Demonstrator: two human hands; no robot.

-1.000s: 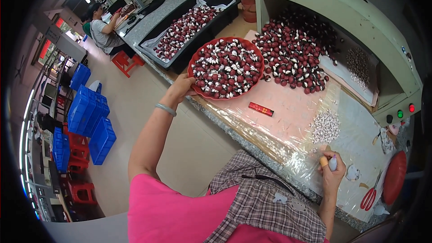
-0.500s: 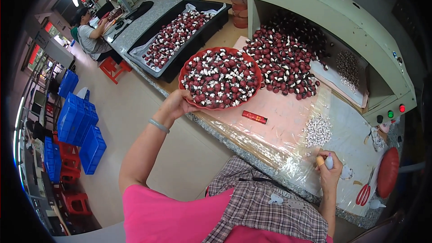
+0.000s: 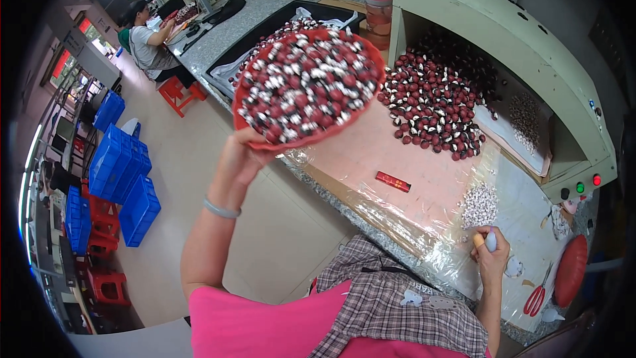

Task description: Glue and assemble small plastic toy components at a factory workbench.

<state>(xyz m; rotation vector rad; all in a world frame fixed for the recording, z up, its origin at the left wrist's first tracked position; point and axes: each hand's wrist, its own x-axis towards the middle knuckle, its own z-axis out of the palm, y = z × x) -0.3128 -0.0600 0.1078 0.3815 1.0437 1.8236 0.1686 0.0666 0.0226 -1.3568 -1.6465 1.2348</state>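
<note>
My left hand [image 3: 242,154] grips the near rim of a red scalloped tray [image 3: 320,139], holding it up and tilted over the counter's left edge. Small round pieces [image 3: 308,86] in dark red, black and white fill it, blurred by motion. Low at the right, my right hand [image 3: 493,262] closes around a small pale squeeze bottle [image 3: 490,241]. An orange-tan cover [image 3: 478,240] sits on one of its fingers. Just beyond lies a patch of tiny white pieces [image 3: 479,205]. A large pile of similar red, black and white pieces [image 3: 434,103] spreads before the pale green machine [image 3: 490,10].
Behind the tray stands a black bin [image 3: 222,59] of similar pieces. A pink-lidded jar [image 3: 379,16] is beside the machine. A small red box [image 3: 393,181], red-handled scissors [image 3: 535,299] and a red dish [image 3: 571,270] lie on the counter. Blue crates [image 3: 122,166] stand left; a person [image 3: 149,46] sits farther back.
My left hand has lifted the full tray up and leftward, away from the pile and over part of the black bin. My right hand keeps its hold on the bottle; the view has shifted slightly.
</note>
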